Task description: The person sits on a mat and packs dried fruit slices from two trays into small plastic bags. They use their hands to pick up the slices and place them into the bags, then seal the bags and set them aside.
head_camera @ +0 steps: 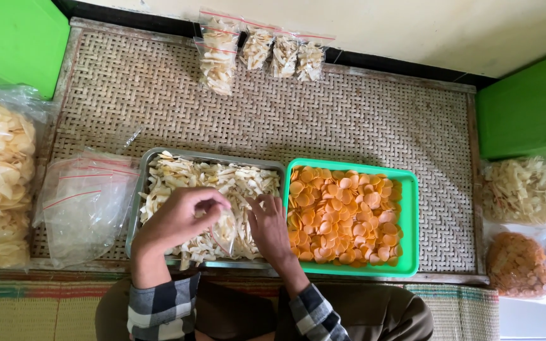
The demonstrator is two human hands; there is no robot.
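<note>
Left hand (181, 218) curled, fingers pinching pale crackers above the metal tray (139, 196). Right hand (268, 226) pinches the edge of a small clear bag (224, 232), held open over the same tray between both hands. Tray sits on the woven tabletop (349, 120), touching a green tray (411, 221) of orange crackers on its right. Empty bags (83, 202) lie left; four filled bags (257, 50) at the far edge.

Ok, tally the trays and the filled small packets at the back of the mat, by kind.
Metal tray of pale chips: 1
Green tray of orange chips: 1
Filled small packets: 4
Total: 6
</note>
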